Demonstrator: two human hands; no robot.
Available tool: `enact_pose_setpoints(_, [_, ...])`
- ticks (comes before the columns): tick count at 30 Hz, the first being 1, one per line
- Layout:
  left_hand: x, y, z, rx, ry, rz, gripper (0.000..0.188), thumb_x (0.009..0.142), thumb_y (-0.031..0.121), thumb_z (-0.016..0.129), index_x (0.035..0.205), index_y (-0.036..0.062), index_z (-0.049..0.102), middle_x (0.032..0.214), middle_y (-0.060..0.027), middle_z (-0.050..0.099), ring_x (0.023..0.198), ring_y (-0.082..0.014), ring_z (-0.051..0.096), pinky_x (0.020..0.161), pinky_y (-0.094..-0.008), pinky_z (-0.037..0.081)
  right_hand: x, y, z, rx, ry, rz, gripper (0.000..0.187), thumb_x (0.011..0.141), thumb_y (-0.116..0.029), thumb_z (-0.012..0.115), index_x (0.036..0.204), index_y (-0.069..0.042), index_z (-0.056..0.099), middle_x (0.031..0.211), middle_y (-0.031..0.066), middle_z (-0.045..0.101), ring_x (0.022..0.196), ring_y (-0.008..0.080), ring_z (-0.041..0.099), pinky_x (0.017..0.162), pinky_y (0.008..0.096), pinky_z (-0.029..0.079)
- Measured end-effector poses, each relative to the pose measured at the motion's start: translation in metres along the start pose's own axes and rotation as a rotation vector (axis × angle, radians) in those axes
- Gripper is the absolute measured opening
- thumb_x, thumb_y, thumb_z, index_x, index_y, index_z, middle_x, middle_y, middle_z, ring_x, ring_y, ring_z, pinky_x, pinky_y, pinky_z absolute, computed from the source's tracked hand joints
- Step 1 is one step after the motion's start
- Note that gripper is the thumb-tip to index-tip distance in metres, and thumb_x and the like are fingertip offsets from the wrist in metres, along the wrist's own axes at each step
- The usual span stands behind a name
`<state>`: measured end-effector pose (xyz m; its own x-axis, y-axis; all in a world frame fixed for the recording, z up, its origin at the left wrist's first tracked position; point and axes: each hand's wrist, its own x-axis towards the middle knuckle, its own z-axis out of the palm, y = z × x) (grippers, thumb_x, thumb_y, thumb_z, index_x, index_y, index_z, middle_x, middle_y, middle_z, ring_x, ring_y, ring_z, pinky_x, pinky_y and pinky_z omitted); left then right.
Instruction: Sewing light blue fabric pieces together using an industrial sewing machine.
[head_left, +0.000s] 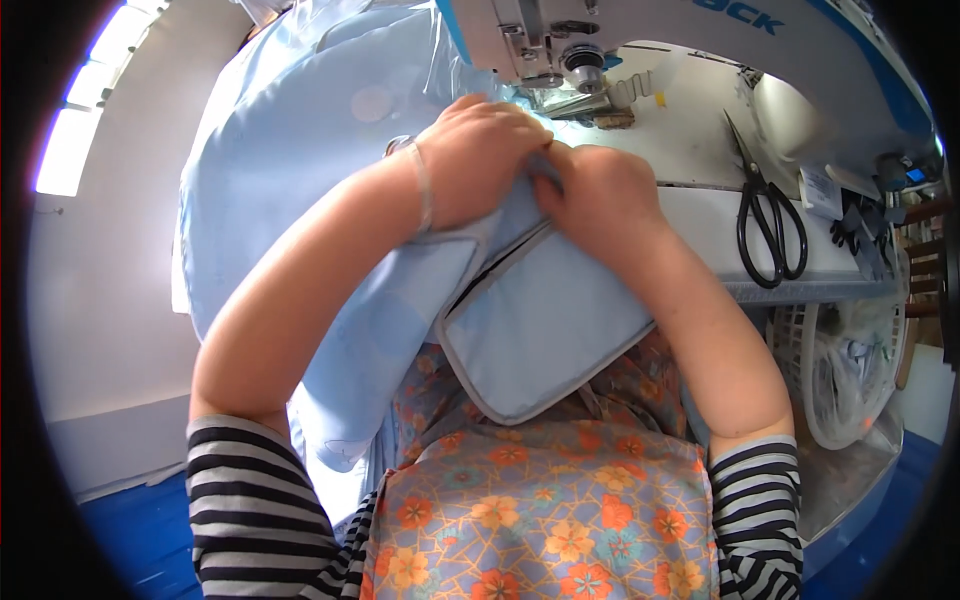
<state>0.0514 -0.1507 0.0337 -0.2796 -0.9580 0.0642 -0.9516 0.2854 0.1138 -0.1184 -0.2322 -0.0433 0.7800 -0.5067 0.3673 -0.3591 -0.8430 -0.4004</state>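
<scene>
two bare hands meet over light-blue cloth (280, 170) just short of a sewing machine (660, 30), the right hand (605, 190) pinching a fold of it between thumb and curled fingers. the left hand (480, 150) bends across the cloth, its fingertips partly hidden; whether they grip cannot be told. the cloth spreads beneath and left of the fingers, a grey-edged panel (545, 320) below them above a floral apron (540, 520). black scissors (754, 180) lie to their right, a white basket (792, 350) lower and farther right.
</scene>
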Motion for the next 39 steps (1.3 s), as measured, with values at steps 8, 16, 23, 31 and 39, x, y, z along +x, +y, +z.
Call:
enact_pose_setpoints(8, [-0.163, 0.111, 0.019, -0.002, 0.291, -0.633, 0.086, 0.071, 0.017, 0.081, 0.146, -0.0049, 0.044, 0.149, -0.0303, 0.044, 0.137, -0.0474, 0.043, 0.115, -0.0507, 0.035, -0.037, 0.011, -0.04, 0.416, -0.054, 0.139, 0.052, 0.092, -0.014, 0.067, 0.141, -0.005, 0.052, 0.097, 0.0206, 0.07, 0.09, 0.0249, 0.071, 0.081, 0.0359, 0.055])
enact_pose_setpoints(16, [-0.17, -0.001, 0.039, 0.183, 0.435, -0.824, 0.033, 0.081, 0.003, 0.065, 0.114, 0.0064, 0.068, 0.112, -0.0193, 0.069, 0.109, -0.0407, 0.063, 0.094, -0.0476, 0.05, -0.168, 0.009, -0.054, 1.269, 0.018, 0.468, 0.062, 0.09, -0.005, 0.061, 0.148, 0.002, 0.038, 0.13, 0.0149, 0.059, 0.12, 0.022, 0.059, 0.104, 0.0353, 0.045])
enact_pose_setpoints(23, [-0.142, -0.105, 0.007, 0.732, 0.036, -0.876, 0.026, 0.094, 0.026, 0.06, 0.112, 0.0123, 0.074, 0.139, -0.0132, 0.059, 0.129, -0.0336, 0.054, 0.11, -0.0559, 0.039, -0.182, -0.031, 0.026, 1.678, -0.165, 0.368, 0.072, 0.089, 0.001, 0.069, 0.151, -0.009, 0.033, 0.14, 0.0121, 0.054, 0.126, 0.0242, 0.056, 0.106, 0.0372, 0.046])
enact_pose_setpoints(31, [-0.141, -0.119, 0.005, 0.323, -0.101, -1.015, 0.033, 0.083, 0.016, 0.064, 0.114, 0.006, 0.069, 0.125, -0.0184, 0.066, 0.112, -0.0377, 0.064, 0.106, -0.0487, 0.045, -0.13, -0.08, -0.002, 1.084, -0.636, 0.196, 0.076, 0.086, -0.017, 0.076, 0.151, -0.01, 0.036, 0.111, 0.0156, 0.07, 0.093, 0.0226, 0.07, 0.081, 0.0351, 0.056])
enact_pose_setpoints(39, [-0.187, -0.089, 0.021, -0.044, 0.717, -0.579, 0.034, 0.084, 0.011, 0.06, 0.116, 0.0016, 0.067, 0.127, -0.0165, 0.066, 0.117, -0.0366, 0.061, 0.105, -0.0451, 0.044, -0.028, -0.057, -0.041, 0.428, -0.121, -0.241, 0.046, 0.09, -0.026, 0.07, 0.132, -0.008, 0.064, 0.125, 0.0232, 0.063, 0.112, 0.0347, 0.064, 0.094, 0.0426, 0.05])
